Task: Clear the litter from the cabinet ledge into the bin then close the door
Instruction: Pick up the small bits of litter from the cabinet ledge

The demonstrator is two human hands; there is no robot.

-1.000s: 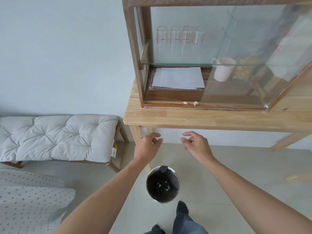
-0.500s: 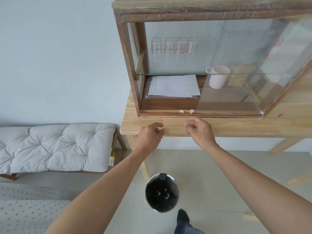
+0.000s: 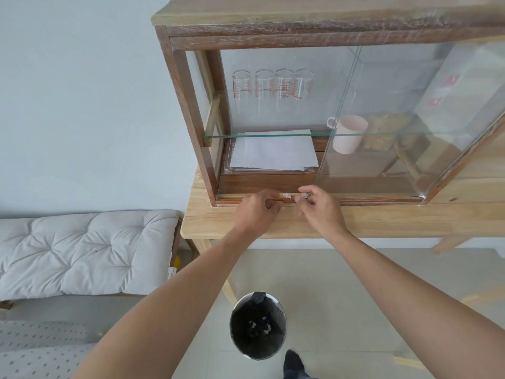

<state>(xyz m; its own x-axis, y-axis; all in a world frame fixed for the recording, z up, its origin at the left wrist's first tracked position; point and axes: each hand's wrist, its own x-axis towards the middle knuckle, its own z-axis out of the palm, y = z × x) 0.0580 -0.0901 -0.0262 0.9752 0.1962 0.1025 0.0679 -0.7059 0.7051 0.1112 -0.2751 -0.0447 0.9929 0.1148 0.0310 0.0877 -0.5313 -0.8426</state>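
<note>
Two small crumpled litter scraps lie on the wooden cabinet ledge (image 3: 360, 199). The left scrap (image 3: 286, 196) sits free between my hands. My right hand (image 3: 321, 210) pinches the right scrap (image 3: 305, 196) between thumb and forefinger. Just left of the free scrap, my left hand (image 3: 255, 212) rests at the ledge with its fingers loosely curled and nothing in them. The sliding glass door (image 3: 382, 119) stands pushed to the right, so the cabinet's left half is open. On the floor below my arms is the round bin (image 3: 232, 324), lined in black, with pale scraps inside.
The cabinet stands on a light wooden table (image 3: 382, 222). Inside it are a stack of papers (image 3: 273, 154), a pink mug (image 3: 349, 138) and several glasses (image 3: 273, 86). A cushioned bench (image 3: 82, 250) is at the left. My foot (image 3: 293, 362) is beside the bin.
Both hands rose from above the bin, crossed the table edge and reached the cabinet ledge. My right hand's fingers have come onto the right scrap. The view tilted upward.
</note>
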